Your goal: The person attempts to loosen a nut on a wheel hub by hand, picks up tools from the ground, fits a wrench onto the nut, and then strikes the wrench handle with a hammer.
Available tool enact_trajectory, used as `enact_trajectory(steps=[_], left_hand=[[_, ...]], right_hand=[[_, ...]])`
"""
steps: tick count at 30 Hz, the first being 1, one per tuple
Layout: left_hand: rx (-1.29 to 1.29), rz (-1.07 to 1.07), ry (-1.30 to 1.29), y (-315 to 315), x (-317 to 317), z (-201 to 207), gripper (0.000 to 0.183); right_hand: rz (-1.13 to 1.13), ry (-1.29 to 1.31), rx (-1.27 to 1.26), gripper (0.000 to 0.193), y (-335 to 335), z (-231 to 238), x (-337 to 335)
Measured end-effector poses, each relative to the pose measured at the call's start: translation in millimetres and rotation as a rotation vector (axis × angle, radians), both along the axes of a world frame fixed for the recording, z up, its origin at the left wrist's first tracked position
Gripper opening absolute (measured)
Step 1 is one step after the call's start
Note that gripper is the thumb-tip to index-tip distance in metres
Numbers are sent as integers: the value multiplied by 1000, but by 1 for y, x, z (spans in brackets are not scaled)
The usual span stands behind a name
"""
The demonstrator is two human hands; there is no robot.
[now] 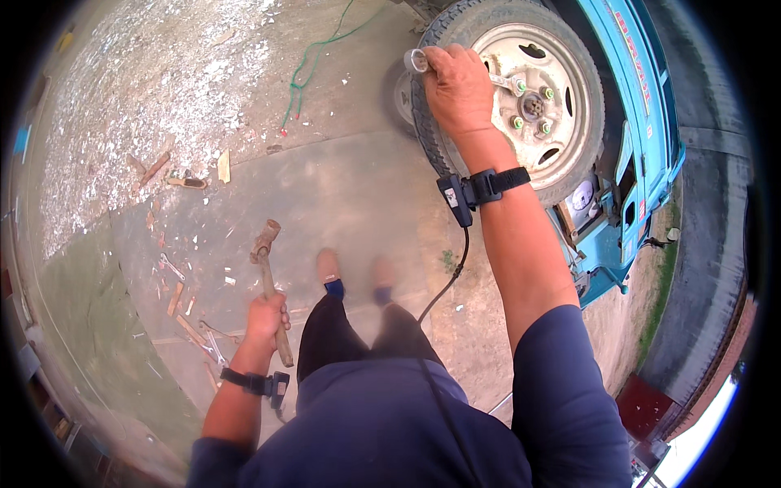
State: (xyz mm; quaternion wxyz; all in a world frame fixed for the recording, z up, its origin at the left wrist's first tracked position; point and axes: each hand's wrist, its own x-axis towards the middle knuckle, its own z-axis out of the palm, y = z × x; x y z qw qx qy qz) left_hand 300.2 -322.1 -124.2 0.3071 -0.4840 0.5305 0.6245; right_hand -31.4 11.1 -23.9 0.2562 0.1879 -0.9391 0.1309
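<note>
In my left hand [266, 320], closed round its wooden handle, is a hammer [264, 236] with a rusty head. It hangs over the concrete, head pointing away from me. My right hand [460, 88] grips a metal wrench [502, 82] at the upper right. One end of the wrench meets a wheel nut [520, 86]; its round, hollow end shows left of my fist. My fingers cover its middle. The nut sits on the cream wheel [521, 150], which has a black tyre and several greenish nuts around a dark hub.
The wheel is on a blue vehicle [643, 106]. Several wrenches [213, 346] and wood pieces [176, 298] lie on the ground at left. White debris [163, 89] covers the far left, with a green cord [305, 69] beside it. A cable hangs from my right wrist strap [496, 185].
</note>
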Motion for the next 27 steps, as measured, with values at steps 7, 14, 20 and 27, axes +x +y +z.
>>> enact_trajectory(steps=[7, 14, 20, 27], left_hand=[[56, -71, -65, 28, 24, 0, 14], [55, -78, -91, 36, 31, 4, 14], [27, -66, -78, 35, 28, 7, 15], [21, -25, -55, 36, 20, 3, 14]], right_hand=[[102, -215, 227, 9, 5, -5, -8], [200, -44, 173, 4, -12, -21, 25], [262, -163, 186, 4, 4, -10, 71], [133, -93, 155, 5, 3, -17, 45]])
